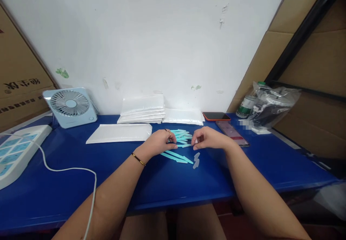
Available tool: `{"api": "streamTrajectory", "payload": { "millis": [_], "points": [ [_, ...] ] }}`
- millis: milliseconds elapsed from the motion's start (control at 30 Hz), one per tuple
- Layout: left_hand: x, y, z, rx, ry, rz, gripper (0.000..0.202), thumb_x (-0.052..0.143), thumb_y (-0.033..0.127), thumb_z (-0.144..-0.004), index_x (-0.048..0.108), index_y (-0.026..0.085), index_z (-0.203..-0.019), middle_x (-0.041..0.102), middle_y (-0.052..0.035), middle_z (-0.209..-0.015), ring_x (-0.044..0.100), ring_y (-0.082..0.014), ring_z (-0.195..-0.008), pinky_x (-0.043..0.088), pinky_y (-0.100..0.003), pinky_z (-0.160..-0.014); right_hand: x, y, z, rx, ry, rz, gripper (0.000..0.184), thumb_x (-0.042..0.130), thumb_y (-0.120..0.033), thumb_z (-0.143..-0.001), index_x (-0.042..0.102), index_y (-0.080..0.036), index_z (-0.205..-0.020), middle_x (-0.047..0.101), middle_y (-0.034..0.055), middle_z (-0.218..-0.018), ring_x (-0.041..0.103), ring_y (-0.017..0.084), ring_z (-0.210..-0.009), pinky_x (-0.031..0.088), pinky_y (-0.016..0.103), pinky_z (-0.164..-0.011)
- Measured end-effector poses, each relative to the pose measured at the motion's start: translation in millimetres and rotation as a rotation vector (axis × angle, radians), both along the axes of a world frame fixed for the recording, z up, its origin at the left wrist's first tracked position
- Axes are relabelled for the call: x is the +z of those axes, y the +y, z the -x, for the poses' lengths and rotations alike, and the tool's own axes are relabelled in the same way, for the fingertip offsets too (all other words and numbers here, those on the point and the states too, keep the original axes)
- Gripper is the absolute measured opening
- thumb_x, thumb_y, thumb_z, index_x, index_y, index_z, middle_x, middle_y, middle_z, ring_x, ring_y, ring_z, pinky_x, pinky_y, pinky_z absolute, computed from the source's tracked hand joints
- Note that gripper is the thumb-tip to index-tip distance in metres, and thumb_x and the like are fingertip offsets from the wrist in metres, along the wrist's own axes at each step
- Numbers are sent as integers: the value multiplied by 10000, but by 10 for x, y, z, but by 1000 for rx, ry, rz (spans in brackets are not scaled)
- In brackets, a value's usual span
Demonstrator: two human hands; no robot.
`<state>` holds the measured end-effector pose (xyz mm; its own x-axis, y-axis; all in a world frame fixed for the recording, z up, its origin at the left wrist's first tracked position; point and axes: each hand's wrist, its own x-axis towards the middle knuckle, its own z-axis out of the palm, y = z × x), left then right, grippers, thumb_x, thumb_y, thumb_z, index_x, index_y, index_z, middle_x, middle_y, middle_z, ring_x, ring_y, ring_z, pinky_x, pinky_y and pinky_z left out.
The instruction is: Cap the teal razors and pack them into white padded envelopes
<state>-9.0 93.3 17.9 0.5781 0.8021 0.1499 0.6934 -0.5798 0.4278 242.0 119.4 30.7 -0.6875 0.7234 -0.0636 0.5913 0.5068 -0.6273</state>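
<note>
My left hand (pixel 159 142) is closed, its thumb and fingers pinching the handle of a teal eyebrow razor (pixel 184 145). The razor points right, toward my right hand (pixel 211 138), whose bent fingers are closed at its tip around what looks like a clear blade cap, mostly hidden. Behind my fingers several more teal razors (pixel 181 132) lie in a loose pile, partly covered by my left hand. Closer to me, a couple of teal razors (pixel 175 157) rest on the blue table. Two clear caps (pixel 196 160) lie just right of their tips.
White padded envelopes (pixel 142 110) are stacked by the wall, with a single envelope (pixel 119 133) in front. At left are a fan (pixel 70 104), a power strip (pixel 20 153) and a white cable (pixel 72 168). Two phones (pixel 232 132), a bottle (pixel 246 105) and a plastic bag (pixel 270 105) are at right.
</note>
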Motion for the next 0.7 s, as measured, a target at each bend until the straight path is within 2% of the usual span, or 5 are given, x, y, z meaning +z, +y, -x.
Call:
{"api": "streamTrajectory", "payload": {
  "millis": [100,233,367,567,700],
  "points": [
    [35,-36,36,-72,56,115,260,647,440,-704,685,221,-839,645,-16,-829,571,-158,-753,382,-229,-592,61,-38,-51,137,-81,61,302,741,-373,-592,727,-179,-823,661,24,-776,562,125,-637,421,205,-563],
    [-1,-46,23,-44,104,199,190,607,393,-735,666,214,-756,651,-11,-792,560,-144,-666,364,-234,-542,30,-53,-16,141,-150,74,212,709,-297,-608,715,-165,-774,649,17,-734,548,116,-609,415,199,-545],
    [6,-32,6,35,73,136,190,556,377,-773,641,207,-766,646,-15,-774,553,-147,-658,356,-233,-534,-19,-44,26,26,-185,-24,143,627,-175,-596,688,-173,-725,642,2,-676,553,120,-580,391,197,-503],
    [60,37,78,191,23,14,181,493,340,-817,602,198,-789,635,-9,-733,558,-150,-663,349,-240,-542,-70,-13,73,-96,-220,-194,106,589,-149,-572,644,-171,-659,631,10,-645,529,123,-560,354,210,-496],
    [29,89,128,230,42,-69,157,500,330,-813,590,203,-792,625,-4,-703,552,-155,-648,336,-243,-549,-77,20,50,-128,-21,-159,151,550,-152,-626,629,-165,-755,564,-13,-615,487,105,-547,348,198,-501]
  ]
}}
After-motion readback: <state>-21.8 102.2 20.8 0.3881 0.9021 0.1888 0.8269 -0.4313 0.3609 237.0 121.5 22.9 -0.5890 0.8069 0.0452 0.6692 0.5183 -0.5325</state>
